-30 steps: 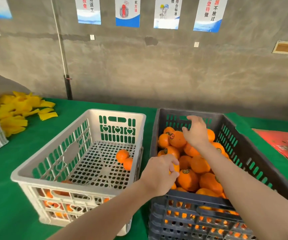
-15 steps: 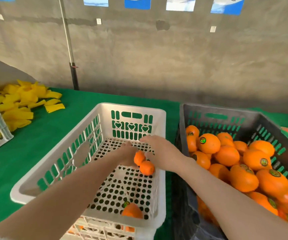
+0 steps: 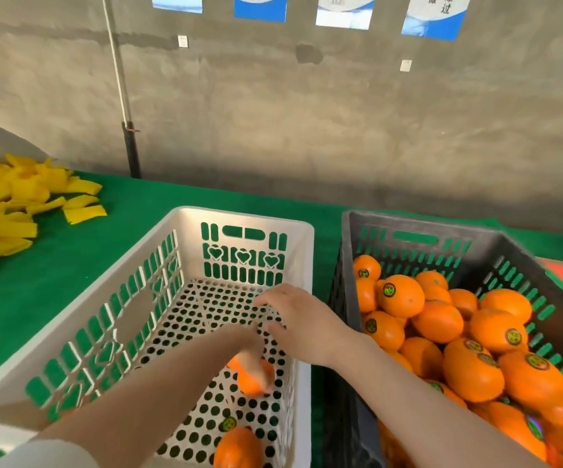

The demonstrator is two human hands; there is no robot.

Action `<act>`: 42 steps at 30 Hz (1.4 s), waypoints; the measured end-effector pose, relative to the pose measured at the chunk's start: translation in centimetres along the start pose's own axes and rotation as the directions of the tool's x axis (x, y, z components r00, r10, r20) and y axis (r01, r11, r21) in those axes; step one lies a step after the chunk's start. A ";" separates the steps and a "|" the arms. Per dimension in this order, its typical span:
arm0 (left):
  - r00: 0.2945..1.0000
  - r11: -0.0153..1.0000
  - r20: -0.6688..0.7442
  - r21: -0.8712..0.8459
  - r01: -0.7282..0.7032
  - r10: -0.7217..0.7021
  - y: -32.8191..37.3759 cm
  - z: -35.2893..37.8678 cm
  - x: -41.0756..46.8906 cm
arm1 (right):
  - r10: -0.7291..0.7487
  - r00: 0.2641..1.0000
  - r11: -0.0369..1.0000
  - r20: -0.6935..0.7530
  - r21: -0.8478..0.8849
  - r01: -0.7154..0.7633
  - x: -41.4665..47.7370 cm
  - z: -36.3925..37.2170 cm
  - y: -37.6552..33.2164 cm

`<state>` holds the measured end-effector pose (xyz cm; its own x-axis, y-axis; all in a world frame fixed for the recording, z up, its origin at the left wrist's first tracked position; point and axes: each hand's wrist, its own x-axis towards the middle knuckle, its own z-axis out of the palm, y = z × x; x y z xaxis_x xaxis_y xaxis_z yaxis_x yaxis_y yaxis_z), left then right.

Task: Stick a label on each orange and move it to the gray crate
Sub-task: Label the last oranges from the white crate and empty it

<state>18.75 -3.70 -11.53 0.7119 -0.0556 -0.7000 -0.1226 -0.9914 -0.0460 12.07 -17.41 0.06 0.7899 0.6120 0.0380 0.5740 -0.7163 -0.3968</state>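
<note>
Orange (image 3: 250,384) on floor of white crate (image 3: 185,231), gripped from above by left hand (image 3: 249,357). Right hand (image 3: 302,320) relaxed beside, holding nothing. Probably picking step; next calls for lifting, labelling, then placing in gray crate (image 3: 351,251).

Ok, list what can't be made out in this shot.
All in the head view:
- How the left hand holds the orange in the white crate: its own wrist hides the fingers.
- Whether that orange has a label: the hand covers it.
- Anything under the right hand: its palm faces down.
- The near orange: cut off by the bottom edge.
- The posters: cut off by the top edge.
</note>
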 end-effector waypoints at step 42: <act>0.922 -0.195 -0.273 -0.955 -0.224 0.275 12.7 20.8 -22.7 | 0.407 0.904 0.757 0.133 0.505 -0.415 -28.8 11.8 5.8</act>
<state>-13.35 -12.56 -11.09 0.8113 -0.3558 -0.4639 0.5245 0.0925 0.8464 -9.87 -35.18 -14.11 0.9188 0.3065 -0.2488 -0.0019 -0.6268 -0.7792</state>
